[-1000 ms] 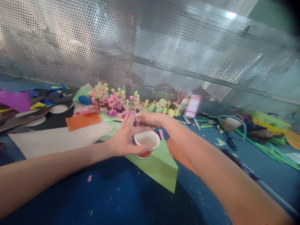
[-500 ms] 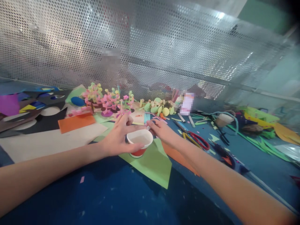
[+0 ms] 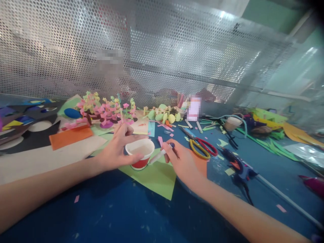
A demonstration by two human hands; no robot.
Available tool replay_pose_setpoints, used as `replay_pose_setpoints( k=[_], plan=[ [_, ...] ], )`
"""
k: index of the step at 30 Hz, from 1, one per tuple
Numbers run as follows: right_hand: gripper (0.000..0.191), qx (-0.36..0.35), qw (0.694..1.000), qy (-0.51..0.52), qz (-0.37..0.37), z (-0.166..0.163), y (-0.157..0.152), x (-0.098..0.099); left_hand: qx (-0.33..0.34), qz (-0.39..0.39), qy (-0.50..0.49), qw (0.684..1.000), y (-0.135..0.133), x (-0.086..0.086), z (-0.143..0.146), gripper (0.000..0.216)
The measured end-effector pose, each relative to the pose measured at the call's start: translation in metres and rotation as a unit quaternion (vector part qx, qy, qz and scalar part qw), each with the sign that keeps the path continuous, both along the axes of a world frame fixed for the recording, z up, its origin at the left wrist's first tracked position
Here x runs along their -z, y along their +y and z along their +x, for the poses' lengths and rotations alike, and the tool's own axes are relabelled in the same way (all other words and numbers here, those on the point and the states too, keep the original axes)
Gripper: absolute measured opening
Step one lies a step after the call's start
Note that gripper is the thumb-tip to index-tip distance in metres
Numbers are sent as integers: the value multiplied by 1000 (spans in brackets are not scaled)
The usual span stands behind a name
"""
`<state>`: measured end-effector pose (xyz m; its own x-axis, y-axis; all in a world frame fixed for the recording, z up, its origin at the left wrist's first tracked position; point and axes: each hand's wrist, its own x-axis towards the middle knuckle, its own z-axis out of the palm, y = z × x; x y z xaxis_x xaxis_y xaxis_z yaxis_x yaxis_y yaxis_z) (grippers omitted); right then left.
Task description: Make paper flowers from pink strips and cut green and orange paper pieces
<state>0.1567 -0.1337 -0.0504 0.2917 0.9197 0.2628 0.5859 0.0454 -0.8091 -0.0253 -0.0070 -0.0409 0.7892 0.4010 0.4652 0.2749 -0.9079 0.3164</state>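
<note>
A red and white paper cup stands upright on a sheet of light green paper. My left hand grips the cup from the left, its thumb on the near side and its fingers round the far side. In my right hand is a slim white pen with a dark end, pinched between thumb and fingers. The pen's tip points down at the green paper, close to the right side of the cup's base.
Scissors with red and yellow handles and a glue gun lie to the right. Pink paper flowers stand behind, before a perforated metal screen. Orange paper lies at left; paper scraps are scattered about.
My right hand has come from behind the cup to its right side, bringing the pen's tip down near the base. My left hand keeps its grip. The view has shifted somewhat to the right.
</note>
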Motion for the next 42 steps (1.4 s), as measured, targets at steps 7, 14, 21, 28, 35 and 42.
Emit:
replay_pose_setpoints(
  k=[7,14,21,28,35,42],
  plan=[
    [32,64,979,169,92,20,6,1,40,-42,-4,998,1,-10,1,39],
    [19,103,909,335,225,61,15,-5,-29,-134,-186,973,4,-43,14,56],
    [14,64,950,234,195,49,3,-14,87,-152,-6,985,-20,-50,43,52],
    [15,46,975,138,168,44,-3,-17,112,-124,57,984,-25,-36,46,61],
    [26,79,969,159,170,54,2,-10,95,-137,113,979,-29,-34,45,63],
    [24,94,947,169,257,54,1,-27,123,-188,101,969,-31,-24,46,56]
  ],
)
